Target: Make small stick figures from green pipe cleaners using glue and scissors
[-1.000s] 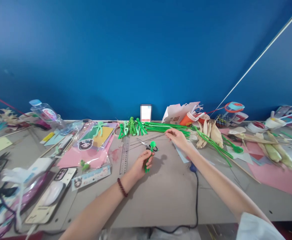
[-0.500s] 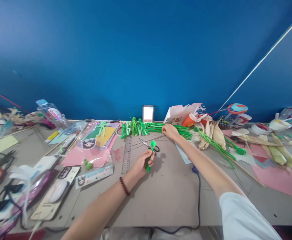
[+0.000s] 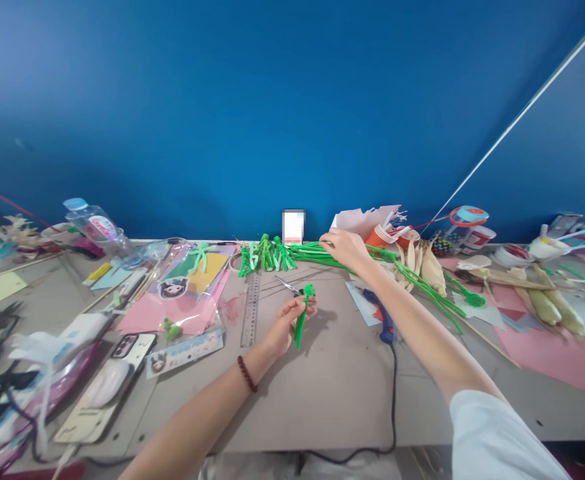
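Note:
My left hand is closed around a twisted green pipe-cleaner figure, held just above the grey table. My right hand reaches to the far edge and pinches one strand out of a bundle of straight green pipe cleaners. Several finished green twisted figures stand to the left of that bundle. Small scissors lie on the table just behind the held figure.
A steel ruler lies left of my left hand. A blue glue gun with a black cord sits under my right forearm. Pink sheets and sticker packs lie at left, corn husks and paper cups at right.
My right hand has moved from the table's middle back to the pipe-cleaner bundle and lifted slightly with a strand. My left hand has barely shifted.

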Tool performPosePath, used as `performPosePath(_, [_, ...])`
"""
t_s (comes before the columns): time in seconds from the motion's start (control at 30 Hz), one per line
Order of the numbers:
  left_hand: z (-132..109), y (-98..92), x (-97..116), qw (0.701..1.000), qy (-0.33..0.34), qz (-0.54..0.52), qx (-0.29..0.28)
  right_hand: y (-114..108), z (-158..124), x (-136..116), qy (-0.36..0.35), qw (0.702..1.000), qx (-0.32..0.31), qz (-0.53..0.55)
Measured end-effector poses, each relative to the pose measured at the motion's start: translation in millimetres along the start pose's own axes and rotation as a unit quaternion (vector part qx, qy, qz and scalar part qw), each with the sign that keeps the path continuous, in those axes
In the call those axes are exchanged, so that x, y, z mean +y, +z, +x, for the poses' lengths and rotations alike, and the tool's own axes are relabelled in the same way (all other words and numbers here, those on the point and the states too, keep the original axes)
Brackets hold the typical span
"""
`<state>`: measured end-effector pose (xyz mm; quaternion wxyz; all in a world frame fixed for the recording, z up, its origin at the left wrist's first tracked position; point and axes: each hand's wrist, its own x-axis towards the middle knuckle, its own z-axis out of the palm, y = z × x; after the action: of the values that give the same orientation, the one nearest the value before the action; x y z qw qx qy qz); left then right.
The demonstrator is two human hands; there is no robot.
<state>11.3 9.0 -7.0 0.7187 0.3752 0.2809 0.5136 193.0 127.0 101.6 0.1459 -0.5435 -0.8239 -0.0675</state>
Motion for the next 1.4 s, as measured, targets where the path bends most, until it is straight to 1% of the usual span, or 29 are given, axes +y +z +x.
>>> performPosePath(0.1, [-5,5.4,3,0.994,0.008,0.111,-0.008,-22,-18,-11,0.010,0.999,0.036,0.007])
performPosePath(0.17, [-7,7.1,4,0.975,0.049,0.215,-0.001,-37,-34,-18,0.013,0.999,0.039,0.027])
performPosePath(0.23, [-8,6.4,5,0.936,0.120,0.330,0.018,-50,-52,-25,0.008,0.998,0.023,0.054])
performPosePath(0.3, [-9,3.4,5,0.879,0.201,0.430,0.044,-61,-69,-30,0.017,0.997,0.018,0.076])
performPosePath(0.37, [-9,-1.0,6,0.823,0.265,0.498,0.062,-69,-82,-35,0.039,0.995,0.022,0.088])
performPosePath(0.4, [-9,-3.2,6,0.800,0.286,0.523,0.066,-72,-87,-36,0.048,0.995,0.022,0.089])
performPosePath(0.47, [-8,-6.9,6,0.769,0.313,0.554,0.065,-75,-94,-39,0.054,0.994,0.013,0.091])
performPosePath(0.53, [-7,-8.8,6,0.757,0.326,0.563,0.063,-76,-97,-41,0.048,0.994,-0.006,0.094])
performPosePath(0.57, [-7,-8.9,6,0.757,0.327,0.563,0.063,-76,-97,-42,0.045,0.994,-0.014,0.096])
performPosePath(0.63, [-6,-7.9,7,0.768,0.312,0.556,0.066,-74,-96,-42,0.043,0.994,-0.024,0.103])
performPosePath(0.73, [-6,-5.4,8,0.797,0.280,0.531,0.070,-69,-95,-42,0.032,0.992,-0.029,0.116])
performPosePath(0.9, [-6,-2.9,10,0.841,0.249,0.471,0.090,-58,-93,-39,0.022,0.991,-0.033,0.125])
performPosePath(1.03, [-5,-1.1,12,0.885,0.225,0.391,0.113,-54,-92,-37,0.017,0.988,-0.041,0.147])
performPosePath(1.1, [-6,-0.1,13,0.900,0.220,0.357,0.120,-53,-91,-37,0.012,0.986,-0.045,0.162])
performPosePath(1.17, [-6,0.8,14,0.900,0.217,0.358,0.120,-52,-90,-38,0.005,0.984,-0.051,0.169])
performPosePath(1.3, [-7,1.7,15,0.886,0.204,0.402,0.114,-49,-90,-42,-0.012,0.982,-0.079,0.174])
performPosePath(1.4, [-7,1.3,15,0.887,0.200,0.399,0.117,-47,-90,-45,-0.014,0.979,-0.100,0.178])
